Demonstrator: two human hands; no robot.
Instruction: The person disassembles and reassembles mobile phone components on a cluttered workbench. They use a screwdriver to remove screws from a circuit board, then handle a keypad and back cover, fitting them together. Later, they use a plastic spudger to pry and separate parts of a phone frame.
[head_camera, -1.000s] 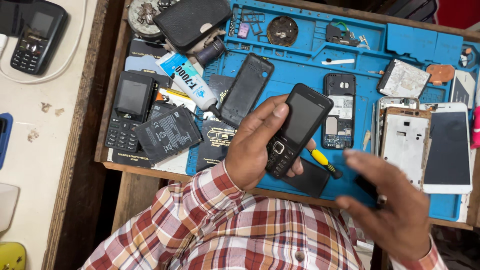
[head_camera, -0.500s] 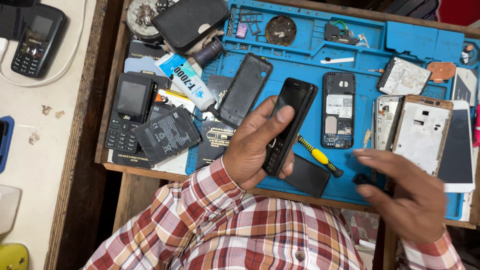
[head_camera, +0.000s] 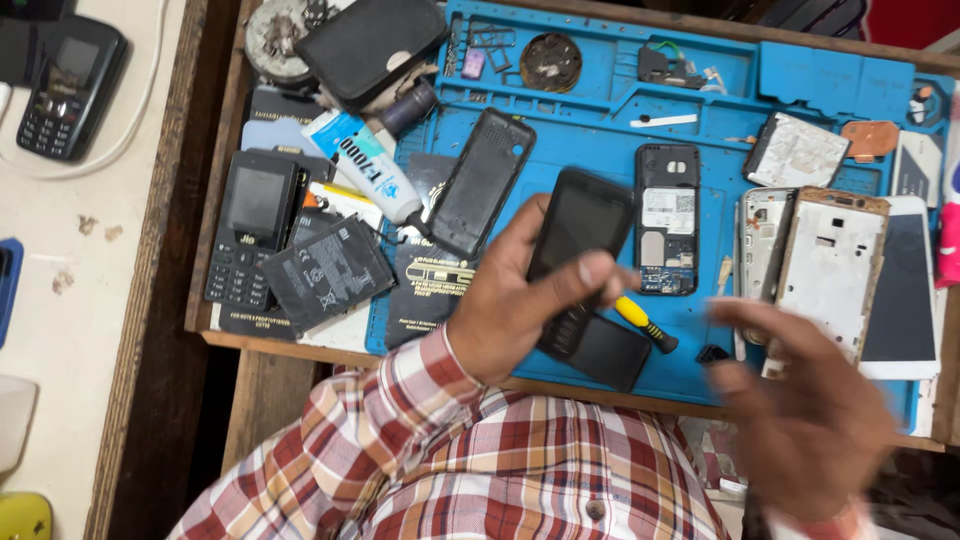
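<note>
The left hand (head_camera: 515, 305) grips a black keypad phone (head_camera: 575, 262) over the near middle of the blue repair mat (head_camera: 700, 100), thumb pressed across the screen face and fingers curled behind the body. Half a second ago the phone leaned more to the right with its screen still open to view; now it stands steeper and the thumb covers more of its middle. A second ago its keypad and lit-looking screen faced up plainly.

The right hand (head_camera: 800, 410) hangs blurred at the mat's near right edge, fingers spread loose and holding nothing. It has dropped lower and nearer the person than before, away from the small dark part (head_camera: 712, 353) on the mat.

Just under the held phone lies a black battery cover (head_camera: 608, 352), and beside it a yellow-handled screwdriver (head_camera: 645, 324), both unmoved. A stripped phone body (head_camera: 667, 220) lies just right of the held phone. A black back shell (head_camera: 480, 182) lies to its left. At the mat's right edge, the white phone frame (head_camera: 830, 268) sits where it did half a second ago.
</note>
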